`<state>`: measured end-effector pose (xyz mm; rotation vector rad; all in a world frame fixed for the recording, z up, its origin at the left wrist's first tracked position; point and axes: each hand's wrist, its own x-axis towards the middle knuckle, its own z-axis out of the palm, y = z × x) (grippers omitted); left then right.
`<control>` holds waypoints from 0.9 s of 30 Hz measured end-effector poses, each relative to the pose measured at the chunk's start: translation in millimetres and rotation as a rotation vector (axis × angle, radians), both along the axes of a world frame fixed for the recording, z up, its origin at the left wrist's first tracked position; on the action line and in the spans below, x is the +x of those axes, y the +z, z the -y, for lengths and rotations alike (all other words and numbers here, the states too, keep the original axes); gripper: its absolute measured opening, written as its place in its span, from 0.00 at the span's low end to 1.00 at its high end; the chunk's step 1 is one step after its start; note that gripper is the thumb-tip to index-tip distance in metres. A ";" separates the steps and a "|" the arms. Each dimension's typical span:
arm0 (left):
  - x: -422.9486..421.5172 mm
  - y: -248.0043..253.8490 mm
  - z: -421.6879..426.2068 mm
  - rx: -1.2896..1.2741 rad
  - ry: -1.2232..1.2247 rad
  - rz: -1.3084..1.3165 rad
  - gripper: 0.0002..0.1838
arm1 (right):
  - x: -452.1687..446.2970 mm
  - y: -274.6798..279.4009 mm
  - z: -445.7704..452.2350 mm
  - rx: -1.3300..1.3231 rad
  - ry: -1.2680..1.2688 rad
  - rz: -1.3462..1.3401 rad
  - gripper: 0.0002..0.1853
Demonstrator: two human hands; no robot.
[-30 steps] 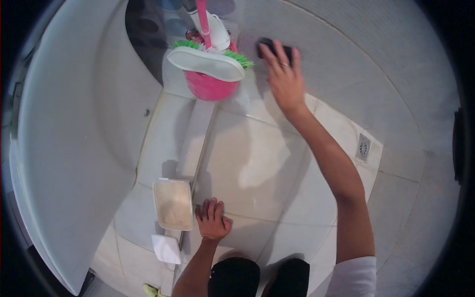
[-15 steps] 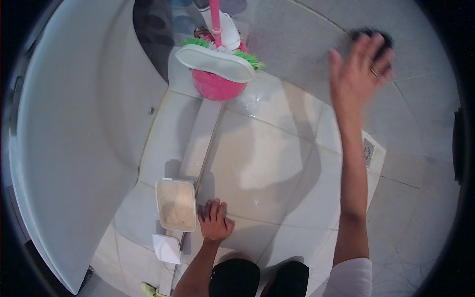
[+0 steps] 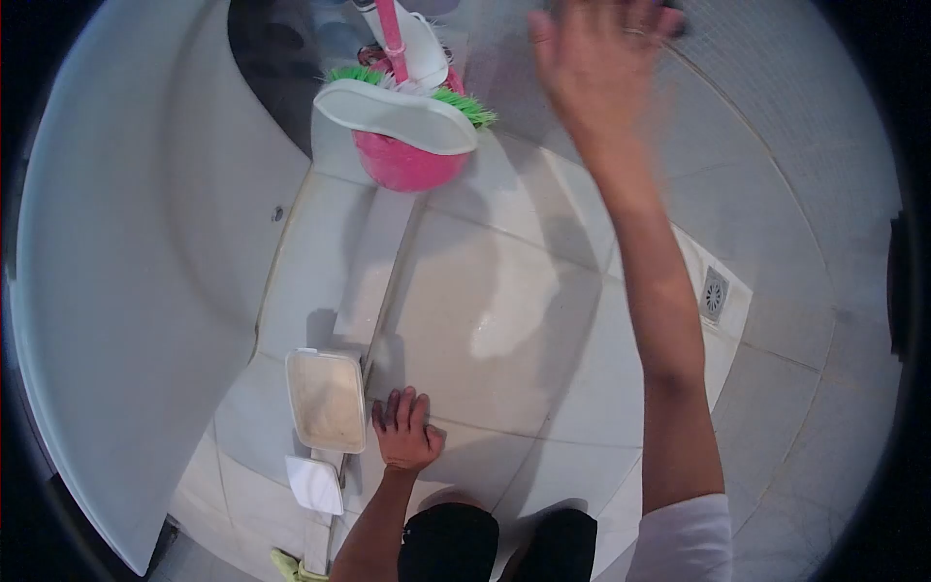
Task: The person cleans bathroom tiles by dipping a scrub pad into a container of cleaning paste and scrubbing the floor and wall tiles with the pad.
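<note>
My right hand (image 3: 606,68) is stretched up against the grey tiled wall (image 3: 737,184), blurred by motion, with its fingers over a dark pad (image 3: 676,21) that is mostly hidden behind them. On the light floor tiles (image 3: 504,320), my left hand (image 3: 407,432) lies flat with its fingers spread, holding nothing. Just left of it stands a white rectangular tub (image 3: 327,400) with a beige content or bottom. A small white lid-like piece (image 3: 314,485) lies below the tub.
A pink bucket (image 3: 407,163) at the top carries a white brush head (image 3: 398,116) with green bristles and a pink handle. The white bathtub side (image 3: 136,262) curves along the left. A floor drain (image 3: 714,293) is at the right. A yellow-green cloth (image 3: 287,565) lies at the bottom.
My right hand moved right along the wall with the dark pad, then back left and up. My left hand stays on the floor. The whole view has shifted slightly.
</note>
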<state>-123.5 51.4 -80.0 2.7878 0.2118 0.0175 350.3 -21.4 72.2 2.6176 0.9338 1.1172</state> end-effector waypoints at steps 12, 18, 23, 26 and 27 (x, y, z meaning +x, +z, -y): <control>0.9 2.4 -0.5 -0.022 0.011 0.013 0.29 | -51.3 -56.4 186.7 -0.583 -0.229 -0.384 0.35; 1.8 4.1 -2.6 0.004 -0.009 0.018 0.29 | -28.2 -83.3 47.4 -0.643 -0.018 -0.189 0.39; -2.7 4.3 -1.9 -0.002 -0.022 0.043 0.30 | -38.1 -73.4 118.9 -0.458 -0.091 -0.318 0.38; 2.2 -0.1 1.2 0.018 0.018 0.026 0.28 | -50.7 -36.7 174.4 -0.445 -0.149 -0.242 0.39; 2.9 0.4 1.1 0.024 0.017 0.042 0.29 | -54.9 -26.9 175.1 -0.434 -0.188 -0.158 0.39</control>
